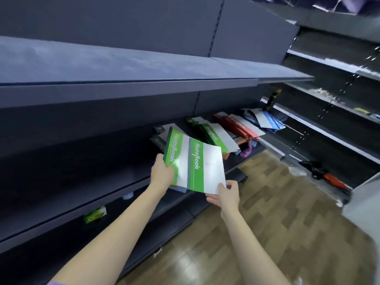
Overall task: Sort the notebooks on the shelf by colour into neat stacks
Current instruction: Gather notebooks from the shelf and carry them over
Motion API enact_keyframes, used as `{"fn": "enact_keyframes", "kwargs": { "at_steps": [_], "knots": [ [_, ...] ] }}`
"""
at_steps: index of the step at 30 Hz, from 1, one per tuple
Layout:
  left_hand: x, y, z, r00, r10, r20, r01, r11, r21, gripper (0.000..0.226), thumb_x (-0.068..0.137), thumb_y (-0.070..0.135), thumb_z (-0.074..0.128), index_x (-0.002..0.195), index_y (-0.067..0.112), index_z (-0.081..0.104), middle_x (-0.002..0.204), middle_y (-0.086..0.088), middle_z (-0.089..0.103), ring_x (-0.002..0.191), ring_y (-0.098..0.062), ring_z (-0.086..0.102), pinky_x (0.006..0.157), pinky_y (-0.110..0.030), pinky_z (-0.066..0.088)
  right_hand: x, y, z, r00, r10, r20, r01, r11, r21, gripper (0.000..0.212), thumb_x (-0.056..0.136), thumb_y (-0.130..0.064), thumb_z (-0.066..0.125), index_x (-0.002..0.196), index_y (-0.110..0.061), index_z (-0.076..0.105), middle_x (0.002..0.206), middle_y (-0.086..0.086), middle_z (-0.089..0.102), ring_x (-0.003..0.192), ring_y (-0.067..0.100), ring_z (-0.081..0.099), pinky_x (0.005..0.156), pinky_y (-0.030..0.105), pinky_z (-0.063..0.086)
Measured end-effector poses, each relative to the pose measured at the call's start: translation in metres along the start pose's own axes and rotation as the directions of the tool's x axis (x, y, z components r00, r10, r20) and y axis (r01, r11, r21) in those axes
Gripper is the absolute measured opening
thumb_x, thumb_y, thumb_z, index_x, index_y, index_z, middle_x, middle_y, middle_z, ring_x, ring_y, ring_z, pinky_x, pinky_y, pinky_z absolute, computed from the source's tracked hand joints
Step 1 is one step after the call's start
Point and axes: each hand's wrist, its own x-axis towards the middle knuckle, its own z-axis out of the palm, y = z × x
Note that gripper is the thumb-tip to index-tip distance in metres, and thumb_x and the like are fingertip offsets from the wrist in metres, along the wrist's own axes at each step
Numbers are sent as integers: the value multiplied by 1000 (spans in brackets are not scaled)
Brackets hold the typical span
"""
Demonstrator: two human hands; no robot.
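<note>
Green-and-white glossy notebooks [186,161] are being pinched mid-frame: left hand [162,173] at spine corner, right hand [226,195] at lower corner. Fanned covers could prob. slide apart w/ such thin edge holds.

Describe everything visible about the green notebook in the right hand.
The green notebook has a glossy white cover with a green band reading "Notebook" and a dark spine strip. It is closed, held tilted in front of the shelf. The right hand pinches its near corner. It overlaps a second green notebook held by the left hand.
</note>
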Motion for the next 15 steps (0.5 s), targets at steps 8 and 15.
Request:
{"fn": "enact_keyframes", "kwargs": {
  "at_steps": [8, 15],
  "knots": [
    [62, 27, 75, 999, -43, -3, 43, 999, 16, 25, 91, -5, 38, 107, 9, 51, 95, -6, 59, 80, -22, 56, 60, -31, 43, 95, -16, -11, 998, -35, -46, 33, 998, -49, 12, 95, -12, 44, 105, -14, 50, 98, 10, 63, 60, 30, 73, 59, 38, 60],
    [109, 40, 130, 997, 72, -19, -69, 991, 112, 20, 96, 2, 42, 109, 13, 53, 96, -1, 61, 86, -16, 57, 65, -27, 41, 204, -30, -19, 996, -89, -12, 84, 974, -211, 12, 94, -17, 43, 104, -16, 50, 91, 2, 60, 58, 28, 68, 63, 40, 57]
  ]
}}
